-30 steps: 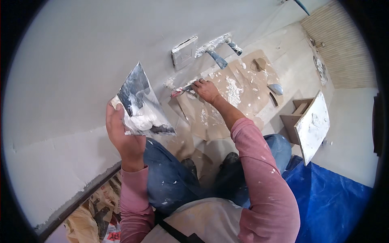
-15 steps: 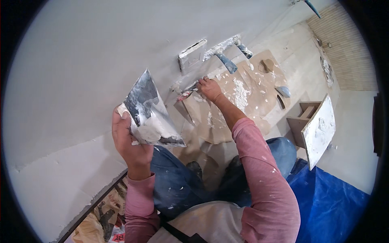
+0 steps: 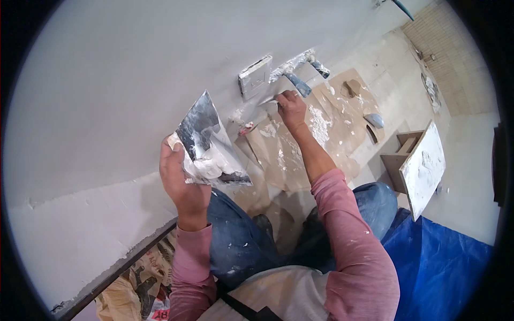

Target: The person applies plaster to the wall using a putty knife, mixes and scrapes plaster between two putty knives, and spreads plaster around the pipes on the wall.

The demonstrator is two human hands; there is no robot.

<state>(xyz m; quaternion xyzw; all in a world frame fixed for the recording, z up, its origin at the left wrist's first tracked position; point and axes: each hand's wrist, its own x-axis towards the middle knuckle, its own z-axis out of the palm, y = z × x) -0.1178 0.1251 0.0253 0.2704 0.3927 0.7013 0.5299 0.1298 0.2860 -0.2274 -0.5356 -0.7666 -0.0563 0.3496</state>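
My left hand (image 3: 182, 179) grips a flat steel plate (image 3: 194, 125) by its left edge, fingers wrapped round it. A mound of wet white plaster (image 3: 211, 160) lies across its lower half. My right hand (image 3: 292, 108) is closed on a small putty knife (image 3: 269, 100); its thin pale blade points left, and its handle is mostly hidden in the fingers. The blade is close to the wall, just below a plaster-smeared square wall box (image 3: 255, 77). I cannot tell whether it touches the wall.
Two blue-grey stubs (image 3: 298, 84) jut from a plastered patch right of the box. Brown paper (image 3: 289, 160) with white crumbs covers the floor. A small wooden stand with a plaster-stained board (image 3: 424, 168) is at right, above a blue tarp (image 3: 441, 262). Paper sacks (image 3: 126, 294) lie lower left.
My right hand has moved up and slightly right with the putty knife, from the base of the wall toward the wall box. The plate in my left hand has shifted slightly right.
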